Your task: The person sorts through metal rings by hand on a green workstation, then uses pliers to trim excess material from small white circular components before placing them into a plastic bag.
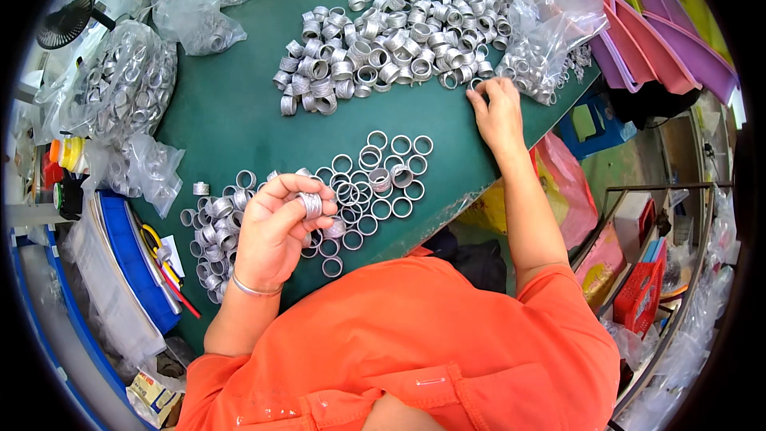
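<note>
My left hand [275, 227] is raised over the near part of the green table, its thumb and fingers closed on a silver metal ring [310, 205] with a patterned outer band. Beneath and beside it, plain-edged rings [401, 207] stand on end in a loose group, and a heap of tumbled rings [214, 243] lies to its left. My right hand [499, 112] reaches to the far right, fingertips pinched at a ring [475, 84] on the edge of the large pile of rings [383, 44]. The fingers partly cover that ring.
Clear plastic bags of rings [124, 84] crowd the table's left side, and another bag [531, 40] lies at the far right. A small black fan [68, 20] stands at far left. Blue trays [132, 259] and pliers-like red and yellow handles [171, 275] are nearer. Pink and purple bins [646, 40] stand right.
</note>
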A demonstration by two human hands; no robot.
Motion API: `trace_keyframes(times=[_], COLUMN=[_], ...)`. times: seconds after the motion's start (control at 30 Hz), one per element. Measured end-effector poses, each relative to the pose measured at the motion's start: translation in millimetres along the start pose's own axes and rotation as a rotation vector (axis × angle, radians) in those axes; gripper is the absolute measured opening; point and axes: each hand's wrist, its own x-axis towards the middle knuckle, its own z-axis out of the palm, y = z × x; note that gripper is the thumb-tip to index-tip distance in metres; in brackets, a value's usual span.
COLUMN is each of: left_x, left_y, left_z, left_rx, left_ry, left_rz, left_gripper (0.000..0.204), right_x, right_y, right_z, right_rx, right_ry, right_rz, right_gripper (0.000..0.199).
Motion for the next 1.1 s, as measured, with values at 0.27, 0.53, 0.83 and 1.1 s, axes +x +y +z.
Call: trace_keyframes(times=[0.27,0.53,0.83,1.1], left_x=[1,1,0,0], left_y=[-1,-4,-4,-3], left_z=[-3,-4,-4,-3], left_rx=[0.001,-0.015,-0.017,-0.013], left_ry=[-0.009,-0.011,-0.009,0.001], left_rz=[-0.002,-0.012,-0.017,0.001], left_gripper=[0.012,0.012,0.012,0.013], right_x=[-15,-23,-38,4], right_y=[-25,-53,-71,-29], right_z=[-18,-44,-27,7], right_rx=[1.237,1.734,0.796,0.239], right_ry=[-0.100,-0.308,-0.410,0.076], right_rz=[0.290,0.429,-0.104,0.050], right_gripper=[0.037,0.046,0.011,0.017])
